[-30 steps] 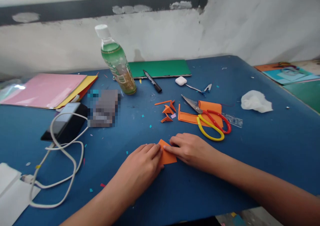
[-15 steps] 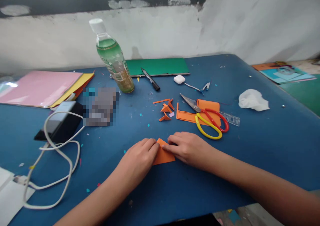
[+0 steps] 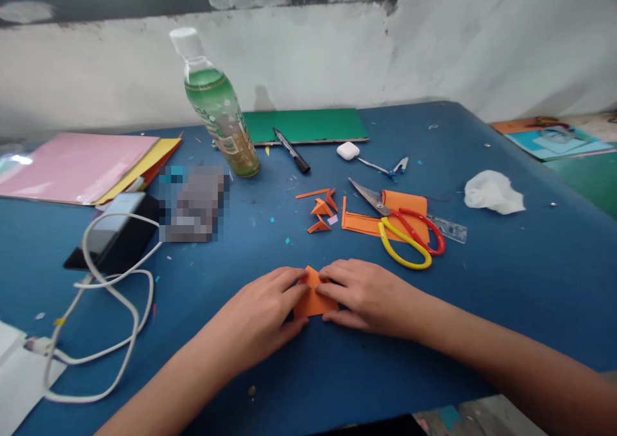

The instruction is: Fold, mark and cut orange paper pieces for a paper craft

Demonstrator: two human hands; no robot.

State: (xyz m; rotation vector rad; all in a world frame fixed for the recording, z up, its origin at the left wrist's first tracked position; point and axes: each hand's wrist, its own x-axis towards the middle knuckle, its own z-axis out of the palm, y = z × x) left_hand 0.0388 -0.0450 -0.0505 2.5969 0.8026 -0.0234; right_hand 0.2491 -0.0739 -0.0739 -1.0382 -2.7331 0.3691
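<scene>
A small piece of orange paper [image 3: 315, 304], with a pointed top and what look like folds, lies on the blue table near the front. My left hand [image 3: 270, 304] holds its left side, fingertips on the paper and thumb at the lower left corner. From the right, my right hand [image 3: 359, 294] grips the same paper, its fingertips close to the left ones and its thumb by the lower right edge. Both hands hide the paper's sides. Beyond them lie small folded orange pieces [image 3: 321, 208] and scissors [image 3: 409, 230] with red and yellow handles, resting on more orange paper [image 3: 407, 203].
A tilted-looking green bottle [image 3: 222, 118], a black marker [image 3: 292, 150] and a green board [image 3: 313, 126] are at the back. A white cable [image 3: 132, 320] and a phone-like device [image 3: 113, 224] lie left. Crumpled white tissue [image 3: 492, 193] sits right, a clear ruler [image 3: 450, 229] by the scissors.
My thumbs have come into view at the paper's lower corners, apart from the other fingers. My right hand's fingers have shifted slightly left over the paper's top. The paper stays in place.
</scene>
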